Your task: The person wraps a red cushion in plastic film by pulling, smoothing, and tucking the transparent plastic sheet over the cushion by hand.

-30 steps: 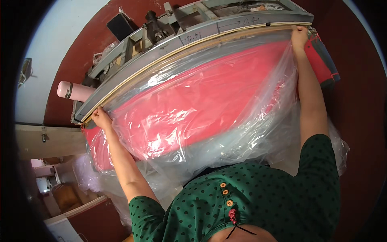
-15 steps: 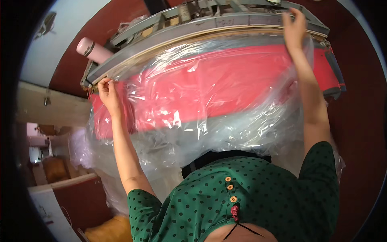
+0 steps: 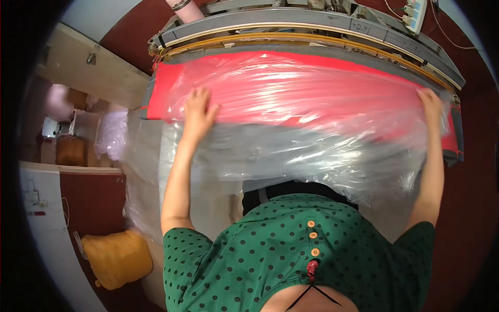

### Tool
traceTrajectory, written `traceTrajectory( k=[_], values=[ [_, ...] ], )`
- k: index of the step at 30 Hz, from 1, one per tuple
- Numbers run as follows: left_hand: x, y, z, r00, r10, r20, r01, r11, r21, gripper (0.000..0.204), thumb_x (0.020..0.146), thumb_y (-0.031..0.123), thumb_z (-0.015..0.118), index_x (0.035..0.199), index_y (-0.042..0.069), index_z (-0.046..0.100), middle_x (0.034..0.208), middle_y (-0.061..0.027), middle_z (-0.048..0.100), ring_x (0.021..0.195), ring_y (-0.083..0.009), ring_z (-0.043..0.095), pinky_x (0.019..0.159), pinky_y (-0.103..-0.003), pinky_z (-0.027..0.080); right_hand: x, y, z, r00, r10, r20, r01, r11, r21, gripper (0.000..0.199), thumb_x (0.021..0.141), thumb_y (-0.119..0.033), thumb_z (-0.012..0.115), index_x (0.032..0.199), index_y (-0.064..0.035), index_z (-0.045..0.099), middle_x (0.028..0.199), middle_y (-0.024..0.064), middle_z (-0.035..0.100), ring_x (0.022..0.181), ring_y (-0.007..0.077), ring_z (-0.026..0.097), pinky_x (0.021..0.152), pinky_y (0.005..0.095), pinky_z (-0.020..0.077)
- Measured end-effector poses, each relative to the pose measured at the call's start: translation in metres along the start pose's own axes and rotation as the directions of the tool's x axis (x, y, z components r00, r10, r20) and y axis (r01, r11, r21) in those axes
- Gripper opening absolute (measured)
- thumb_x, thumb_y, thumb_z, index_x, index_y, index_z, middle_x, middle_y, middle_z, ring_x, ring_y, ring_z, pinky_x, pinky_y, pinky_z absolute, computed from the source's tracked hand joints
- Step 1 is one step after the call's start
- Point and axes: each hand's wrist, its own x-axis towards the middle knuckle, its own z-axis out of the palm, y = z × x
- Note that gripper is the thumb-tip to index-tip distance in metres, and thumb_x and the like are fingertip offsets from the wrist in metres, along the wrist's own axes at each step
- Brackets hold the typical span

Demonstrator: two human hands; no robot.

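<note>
A clear plastic sheet (image 3: 322,151) lies wrinkled and shiny over a long red cloth (image 3: 161,93) and hangs down toward my body. Grey material borders the red cloth along its far and near sides. On the left part of the sheet rests my left hand (image 3: 199,112), open, with its thumb apart from the fingers. Toward the right end, my right hand (image 3: 431,104) is closed on the sheet, fingertips bent together at its far edge. Between the two hands the plastic shows long creases running crosswise.
Behind the cloth runs a long grey metal frame (image 3: 291,22) with a yellowish rail (image 3: 312,40). A pink bottle (image 3: 185,10) stands at its far left, and a white power strip (image 3: 414,15) at far right. A yellow bundle (image 3: 117,259) sits low at left.
Both hands have come nearer to me from the far rail, and the sheet's far edge with them. My left hand has opened from a pinch. The view has shifted too.
</note>
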Motion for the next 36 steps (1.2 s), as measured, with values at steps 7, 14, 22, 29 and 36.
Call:
traceTrajectory(
  k=[7,14,22,29,36],
  values=[
    [-0.007,0.09,-0.01,0.956,0.186,0.228,-0.149,0.974,-0.172,0.07,0.076,0.04,0.058,0.13,0.004,0.031,0.139,-0.0147,0.022,0.129,-0.0359,0.018,0.098,-0.055,0.018,-0.048,0.106,-0.108,0.971,0.134,-0.197,-0.193,0.928,-0.318,0.024,0.081,-0.027,0.06,0.077,-0.0034,0.057,0.058,-0.001,0.046,0.056,0.0057,0.038,0.051,0.0219,0.0344],
    [0.051,0.024,0.004,0.986,-0.066,-0.154,0.028,0.972,-0.232,0.045,0.076,0.014,0.06,0.116,-0.001,0.047,0.112,-0.0191,0.051,0.106,-0.0339,0.045,0.091,-0.039,0.036,-0.05,0.118,-0.114,0.968,0.122,-0.221,-0.2,0.905,-0.376,0.027,0.081,-0.03,0.059,0.078,-0.0038,0.057,0.058,0.0003,0.047,0.055,0.006,0.039,0.052,0.023,0.0352],
    [0.087,0.017,-0.004,0.972,0.165,0.168,-0.135,0.975,-0.179,0.026,0.072,0.006,0.058,0.098,0.007,0.057,0.096,-0.0097,0.058,0.095,-0.0284,0.049,0.081,-0.038,0.04,-0.049,0.131,-0.116,0.966,0.104,-0.235,-0.197,0.888,-0.415,0.028,0.081,-0.033,0.059,0.081,-0.0059,0.058,0.06,0.0034,0.05,0.055,0.0085,0.041,0.053,0.0252,0.0375],
    [0.102,-0.013,0.009,0.952,-0.037,0.303,0.123,0.955,-0.271,0.01,0.077,0.007,0.06,0.08,0.002,0.052,0.071,-0.0058,0.054,0.067,-0.0144,0.05,0.065,-0.026,0.041,-0.049,0.129,-0.115,0.958,0.167,-0.231,-0.243,0.902,-0.358,0.027,0.081,-0.032,0.059,0.081,-0.0057,0.057,0.06,0.0034,0.048,0.056,0.0089,0.041,0.053,0.0251,0.037],
    [0.138,-0.012,0.044,0.972,-0.233,-0.015,0.21,0.902,-0.378,0.013,0.075,0.016,0.06,0.078,0.005,0.054,0.071,-0.0103,0.059,0.066,-0.0224,0.057,0.063,-0.032,0.044,-0.051,0.114,-0.111,0.951,0.163,-0.263,-0.262,0.876,-0.405,0.028,0.08,-0.034,0.059,0.079,-0.006,0.057,0.058,0.0022,0.045,0.055,0.0076,0.039,0.052,0.024,0.0352]
  ],
)
